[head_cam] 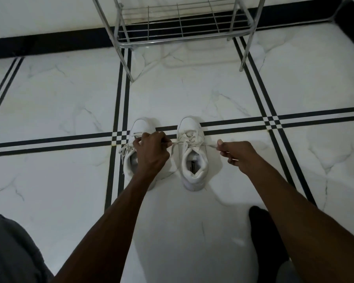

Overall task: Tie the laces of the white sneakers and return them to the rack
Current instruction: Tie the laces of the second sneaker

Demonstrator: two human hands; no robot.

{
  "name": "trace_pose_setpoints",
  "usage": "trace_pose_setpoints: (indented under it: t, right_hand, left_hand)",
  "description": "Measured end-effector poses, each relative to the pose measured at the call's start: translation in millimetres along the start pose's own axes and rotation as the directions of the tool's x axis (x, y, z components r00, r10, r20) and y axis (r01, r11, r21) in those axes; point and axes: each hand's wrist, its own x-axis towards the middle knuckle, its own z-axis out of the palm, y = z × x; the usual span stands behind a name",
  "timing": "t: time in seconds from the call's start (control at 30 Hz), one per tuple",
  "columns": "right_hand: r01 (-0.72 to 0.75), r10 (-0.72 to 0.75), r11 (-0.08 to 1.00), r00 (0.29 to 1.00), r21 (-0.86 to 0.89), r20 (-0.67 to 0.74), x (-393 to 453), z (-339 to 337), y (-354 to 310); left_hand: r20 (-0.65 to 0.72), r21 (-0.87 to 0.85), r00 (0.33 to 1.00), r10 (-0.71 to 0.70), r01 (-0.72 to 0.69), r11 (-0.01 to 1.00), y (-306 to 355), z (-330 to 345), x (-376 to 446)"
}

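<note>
Two white sneakers stand side by side on the marble floor, toes pointing away from me. The right sneaker [193, 158] has its laces [189, 137] stretched sideways. My left hand [151, 151] pinches one lace end on the left of that shoe and hovers over the left sneaker [140, 127], hiding much of it. My right hand [236, 153] pinches the other lace end to the right of the shoe. Loose laces hang off the left sneaker's left side. The metal shoe rack [178, 31] stands against the wall beyond the shoes, its lower shelf bare.
The floor [192, 94] is white marble tile with black double lines. A black skirting runs along the wall. My grey-clothed knee [10, 250] is at lower left and a dark-socked foot [262, 231] at lower right. The rack's thin legs reach the floor ahead.
</note>
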Motion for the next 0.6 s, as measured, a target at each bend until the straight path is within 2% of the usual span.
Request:
trace_pose_setpoints:
  t: [0.2,0.33,0.43,0.53,0.6]
  right_hand:
    - [0.079,-0.089,0.993,0.989,-0.085,-0.121,4,2,2]
    - [0.094,-0.108,0.99,0.984,-0.105,-0.141,8,1,3]
    - [0.223,-0.248,0.945,0.966,-0.239,-0.078,4,-2,0]
    - [0.413,-0.445,0.843,0.896,-0.345,-0.013,7,-4,-4]
    - [0.532,-0.541,0.736,0.834,-0.418,0.108,8,-3,-8]
  left_hand:
    - [-0.068,0.041,0.997,-0.023,0.026,0.999,-2,3,-6]
    - [-0.039,0.01,0.999,-0.012,0.012,1.0,-7,7,-6]
    - [0.002,-0.063,0.999,-0.037,0.037,0.997,-12,4,-2]
    - [0.047,-0.065,0.999,-0.017,0.02,0.998,-10,3,5]
    - [0.103,-0.058,0.994,0.025,-0.019,0.998,-2,5,5]
